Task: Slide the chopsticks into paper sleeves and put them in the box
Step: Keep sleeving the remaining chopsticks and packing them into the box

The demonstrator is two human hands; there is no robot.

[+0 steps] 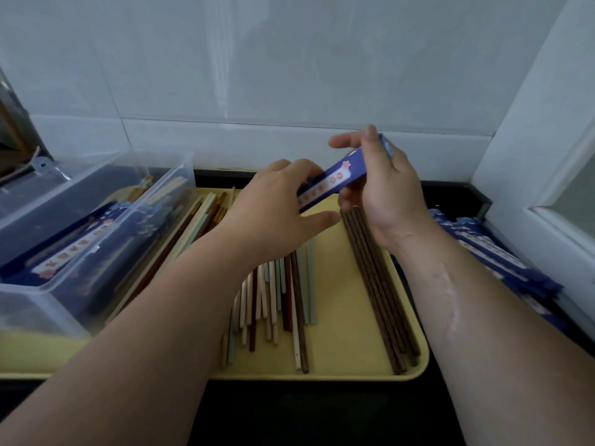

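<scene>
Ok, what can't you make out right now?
Head view:
Whether the blue sleeve holds chopsticks: the left hand covers its near end.
Far ends of the dark chopsticks: behind the right hand.
Contents of the clear box: blurred, cut by the left edge.

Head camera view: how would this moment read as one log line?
left hand holds blue paper sleeve near end | right hand holds far end | loose chopsticks on yellow tray | clear box: sleeved pairs inside

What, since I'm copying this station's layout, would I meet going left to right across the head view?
Clear plastic box → mixed-colour loose chopsticks → dark wooden chopsticks → stack of blue paper sleeves. The left hand, right hand and the held sleeve overlap the middle, so they are left out.
</scene>
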